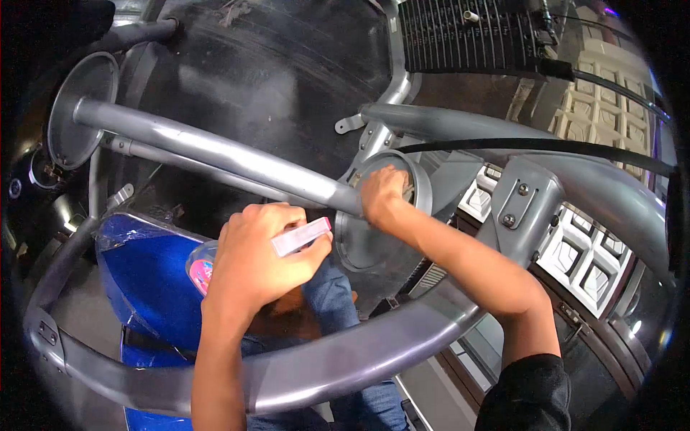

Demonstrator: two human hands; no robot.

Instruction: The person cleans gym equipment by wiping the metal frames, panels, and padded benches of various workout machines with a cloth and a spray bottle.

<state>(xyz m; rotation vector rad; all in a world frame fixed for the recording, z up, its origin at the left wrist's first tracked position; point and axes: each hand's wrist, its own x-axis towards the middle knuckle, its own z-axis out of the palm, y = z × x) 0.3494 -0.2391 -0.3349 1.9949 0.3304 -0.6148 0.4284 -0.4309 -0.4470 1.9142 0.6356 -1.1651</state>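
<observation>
Pretty cramped gym-machine setup, and the grey crossbar is used as the landmark here. Beyond it a dark, scuffed, dusty surface is seen, with a black weight stack farther off to the right. White moulded panels are spotted past its right end.

The crossbar is smooth round metal, capped by a left disc and a right disc. On its near side, a glossy blue pad is wrapped in crinkly clear film.

A small white-and-pink box is gripped by the left grip, just nearside of the crossbar. A pink label on clear plastic is half hidden behind it. The right grip is held at the crossbar's right end, fingertips partly obscured; whether anything's pinched can't be told.
</observation>
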